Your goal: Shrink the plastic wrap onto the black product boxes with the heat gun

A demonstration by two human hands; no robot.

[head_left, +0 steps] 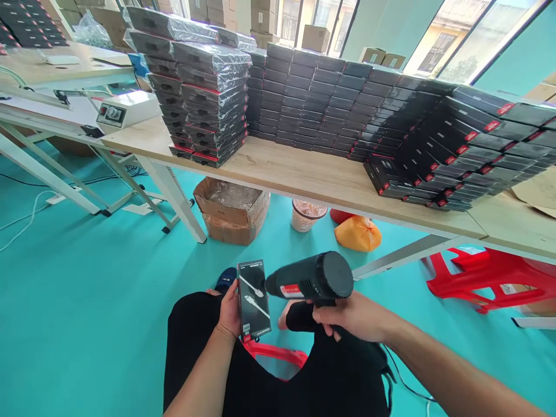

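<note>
My left hand (229, 310) grips a black retail box (253, 300) upright, its front printed with a white cable and its lower end marked in red. A clear plastic film may cover it, though I cannot tell from here. My right hand (351, 315) holds a black heat gun (310, 278) by its handle, with the nozzle pointing left at the box from just beside it. Ahead, a wooden table (304, 179) carries long rows of similar black boxes (325, 98). Shrink-wrapped stacks of them (208, 98) stand at its left.
A thin black cord (408, 379) trails from the heat gun at lower right. Under the table sit a cardboard carton (231, 208), an orange bag (358, 233) and a red plastic stool (486, 278). A white control unit (127, 110) stands on a bench at left.
</note>
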